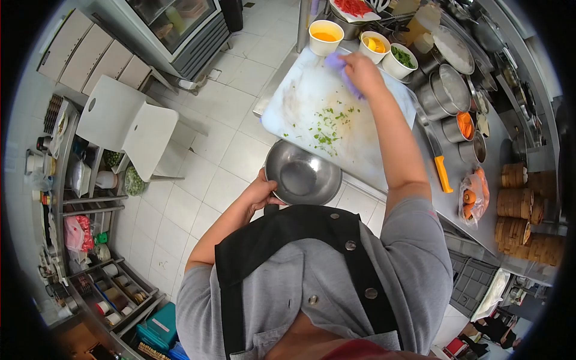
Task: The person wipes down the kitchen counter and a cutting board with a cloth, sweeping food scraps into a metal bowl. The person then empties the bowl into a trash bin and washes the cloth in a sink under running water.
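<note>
My left hand (pixel 262 191) grips the rim of a metal bowl (pixel 298 174), which is held under the near edge of the white cutting board (pixel 294 108). The bowl looks empty inside. In my right hand (pixel 362 73) is a purple cloth (pixel 346 77), resting on the far part of the board. Chopped green herbs (pixel 327 133) lie scattered over the board's near half. Beyond my right hand stand white cups, one with yellow liquid (pixel 325 37), one with orange and yellow pieces (pixel 374 47) and one with green herbs (pixel 401 59).
Right of the board lies a knife with an orange handle (pixel 443 174). Metal pots (pixel 433 99), a bag of carrots (pixel 473 198) and bamboo steamers (pixel 515 204) are farther right. A white chair (pixel 135 123) stands on the tiled floor at left, beside shelves (pixel 90 207).
</note>
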Demonstrator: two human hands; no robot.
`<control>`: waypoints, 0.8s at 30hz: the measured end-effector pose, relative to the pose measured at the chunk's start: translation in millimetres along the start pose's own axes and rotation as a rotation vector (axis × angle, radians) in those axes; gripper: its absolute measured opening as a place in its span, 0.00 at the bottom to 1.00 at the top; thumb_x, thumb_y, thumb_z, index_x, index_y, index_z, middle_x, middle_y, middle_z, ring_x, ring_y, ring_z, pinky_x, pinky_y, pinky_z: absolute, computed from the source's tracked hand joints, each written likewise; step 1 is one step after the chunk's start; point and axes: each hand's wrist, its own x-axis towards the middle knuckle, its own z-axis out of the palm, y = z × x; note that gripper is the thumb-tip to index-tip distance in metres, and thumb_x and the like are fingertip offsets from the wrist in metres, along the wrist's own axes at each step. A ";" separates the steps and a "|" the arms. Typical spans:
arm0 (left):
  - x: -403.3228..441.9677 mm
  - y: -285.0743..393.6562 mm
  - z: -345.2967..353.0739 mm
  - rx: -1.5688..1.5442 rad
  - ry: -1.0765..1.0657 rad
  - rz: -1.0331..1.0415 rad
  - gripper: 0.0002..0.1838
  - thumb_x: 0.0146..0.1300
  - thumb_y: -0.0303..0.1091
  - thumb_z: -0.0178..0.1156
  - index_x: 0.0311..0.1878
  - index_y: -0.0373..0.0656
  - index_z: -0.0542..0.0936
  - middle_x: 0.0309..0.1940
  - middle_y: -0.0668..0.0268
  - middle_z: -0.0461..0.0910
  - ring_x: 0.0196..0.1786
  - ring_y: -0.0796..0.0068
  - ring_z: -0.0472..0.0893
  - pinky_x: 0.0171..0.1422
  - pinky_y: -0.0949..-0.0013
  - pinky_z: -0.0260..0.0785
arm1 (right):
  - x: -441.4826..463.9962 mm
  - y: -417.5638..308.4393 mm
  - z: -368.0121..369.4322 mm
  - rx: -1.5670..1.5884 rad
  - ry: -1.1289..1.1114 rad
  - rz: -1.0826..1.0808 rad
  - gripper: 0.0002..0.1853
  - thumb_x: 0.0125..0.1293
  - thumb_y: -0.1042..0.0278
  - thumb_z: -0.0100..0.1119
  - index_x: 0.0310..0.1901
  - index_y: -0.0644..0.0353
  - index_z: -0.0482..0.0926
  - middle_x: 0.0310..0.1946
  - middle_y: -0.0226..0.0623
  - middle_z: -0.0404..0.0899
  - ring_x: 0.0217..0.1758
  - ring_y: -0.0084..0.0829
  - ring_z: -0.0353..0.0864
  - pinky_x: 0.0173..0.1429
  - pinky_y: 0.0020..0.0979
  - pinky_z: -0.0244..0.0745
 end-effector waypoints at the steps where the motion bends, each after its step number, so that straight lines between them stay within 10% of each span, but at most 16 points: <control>1: 0.5 -1.5 -0.2 0.005 -0.004 -0.008 0.35 0.51 0.17 0.42 0.64 0.39 0.45 0.53 0.47 0.63 0.45 0.51 0.78 0.37 0.56 0.81 | 10.9 7.5 -0.5 -0.078 -0.005 0.098 0.18 0.56 0.70 0.48 0.49 0.49 0.77 0.39 0.39 0.76 0.45 0.38 0.75 0.50 0.37 0.70; 8: 4.3 -9.0 2.1 0.002 -0.001 -0.022 0.34 0.52 0.17 0.42 0.63 0.38 0.46 0.53 0.47 0.63 0.47 0.51 0.77 0.39 0.55 0.81 | 24.5 -9.1 30.5 -0.411 -0.113 0.229 0.20 0.57 0.72 0.46 0.51 0.45 0.77 0.44 0.38 0.75 0.50 0.37 0.74 0.54 0.34 0.70; 14: 7.8 -9.5 -1.6 -0.008 -0.001 -0.016 0.35 0.51 0.17 0.42 0.64 0.39 0.45 0.53 0.47 0.64 0.47 0.51 0.77 0.39 0.55 0.81 | 2.9 6.1 -9.4 0.060 -0.456 -0.173 0.20 0.55 0.72 0.49 0.51 0.49 0.77 0.46 0.37 0.75 0.51 0.36 0.74 0.54 0.34 0.69; 24: 19.5 -13.2 2.8 -0.040 -0.061 0.010 0.35 0.49 0.16 0.42 0.64 0.39 0.46 0.52 0.45 0.64 0.44 0.50 0.78 0.37 0.56 0.81 | -40.4 26.3 -7.8 -0.321 -0.088 0.449 0.18 0.56 0.71 0.50 0.49 0.50 0.77 0.51 0.40 0.70 0.54 0.41 0.71 0.55 0.39 0.69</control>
